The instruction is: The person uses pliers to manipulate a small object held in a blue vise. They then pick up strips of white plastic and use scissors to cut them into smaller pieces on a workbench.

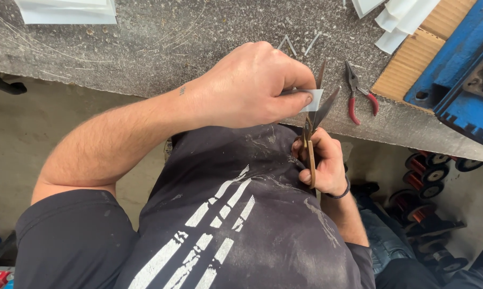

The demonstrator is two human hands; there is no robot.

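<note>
My left hand [252,85] pinches a small white paper piece [313,99] between thumb and fingers, just above the edge of the grey workbench [161,48]. My right hand [324,163] grips the handles of a pair of scissors [316,115], held close to my chest. The scissor blades are spread apart and point up, with the paper piece between them. Most of the paper is hidden under my left fingers.
Red-handled pliers [359,96] lie on the bench right of the scissors. A blue metal machine [455,80] on cardboard [412,59] stands at the far right. White sheets [65,10] lie at the back left and white strips [402,21] at the back right. Copper wire spools [423,187] sit on the floor.
</note>
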